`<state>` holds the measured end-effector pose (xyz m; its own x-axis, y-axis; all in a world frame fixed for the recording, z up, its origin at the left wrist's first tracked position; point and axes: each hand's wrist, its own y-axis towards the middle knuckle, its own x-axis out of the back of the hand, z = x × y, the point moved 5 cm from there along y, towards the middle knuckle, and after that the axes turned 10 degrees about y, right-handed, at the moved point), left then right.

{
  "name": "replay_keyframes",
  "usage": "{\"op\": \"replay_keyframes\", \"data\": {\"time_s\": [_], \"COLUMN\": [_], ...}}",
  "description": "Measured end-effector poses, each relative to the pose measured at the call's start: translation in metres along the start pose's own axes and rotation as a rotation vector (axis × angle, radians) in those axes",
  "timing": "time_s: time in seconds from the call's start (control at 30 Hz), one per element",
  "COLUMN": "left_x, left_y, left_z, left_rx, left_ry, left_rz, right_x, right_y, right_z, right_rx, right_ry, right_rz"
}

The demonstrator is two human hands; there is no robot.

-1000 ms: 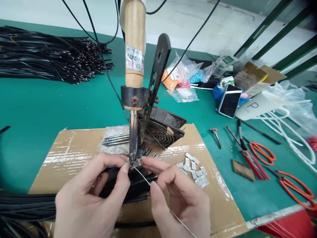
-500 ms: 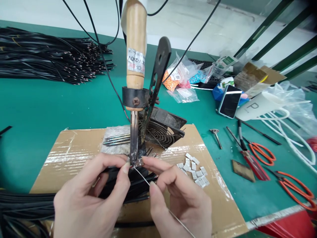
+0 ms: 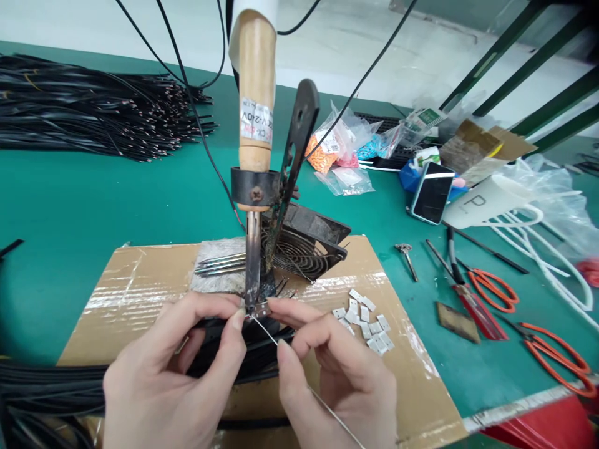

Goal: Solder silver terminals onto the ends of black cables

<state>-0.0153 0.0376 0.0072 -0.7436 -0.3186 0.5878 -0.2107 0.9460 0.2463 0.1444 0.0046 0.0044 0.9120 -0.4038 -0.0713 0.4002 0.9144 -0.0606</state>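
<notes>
A wooden-handled soldering iron (image 3: 256,87) stands clamped tip-down, its dark tip close to my fingertips. My left hand (image 3: 178,368) is closed in a pinch just left of the tip; what it grips is hidden by the fingers. My right hand (image 3: 337,368) pinches a thin silvery solder wire (image 3: 266,328), whose upper end meets the tip area and whose tail runs under the palm. A small metal piece (image 3: 262,308) sits at the tip, with my right index finger against its right side. Black cables (image 3: 259,349) lie behind and below the hands.
Cardboard (image 3: 140,293) covers the bench under the hands. Several small metal plates (image 3: 367,321) lie to the right, and a fan (image 3: 309,243) stands behind. Orange-handled scissors (image 3: 556,355), a phone (image 3: 433,192) and bags of small parts (image 3: 327,149) are farther right. A cable bundle (image 3: 93,106) lies back left.
My right thumb has shifted slightly up and left along the solder wire, closer to the iron tip. The left hand stays almost in place.
</notes>
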Motion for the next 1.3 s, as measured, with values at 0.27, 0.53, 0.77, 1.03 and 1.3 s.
{"op": "replay_keyframes", "data": {"time_s": [0.27, 0.53, 0.77, 1.03, 1.3], "left_x": [0.001, 0.003, 0.000, 0.000, 0.008], "left_y": [-0.003, -0.006, -0.008, -0.005, -0.022], "left_z": [0.001, 0.008, 0.005, 0.000, 0.009], "left_rx": [-0.016, -0.006, -0.026, -0.075, -0.091], "left_ry": [0.031, 0.044, 0.082, 0.149, 0.205], "left_rz": [0.015, 0.027, 0.007, 0.034, 0.093], "right_x": [0.001, 0.000, 0.000, -0.002, 0.036], "right_y": [0.002, 0.007, 0.010, 0.006, 0.010], "right_z": [0.001, 0.002, 0.004, 0.003, -0.002], "right_rx": [0.032, 0.131, 0.249, 0.177, 0.150], "right_ry": [-0.005, 0.003, 0.003, 0.023, 0.066], "right_rz": [0.008, 0.080, 0.153, 0.084, -0.128]}}
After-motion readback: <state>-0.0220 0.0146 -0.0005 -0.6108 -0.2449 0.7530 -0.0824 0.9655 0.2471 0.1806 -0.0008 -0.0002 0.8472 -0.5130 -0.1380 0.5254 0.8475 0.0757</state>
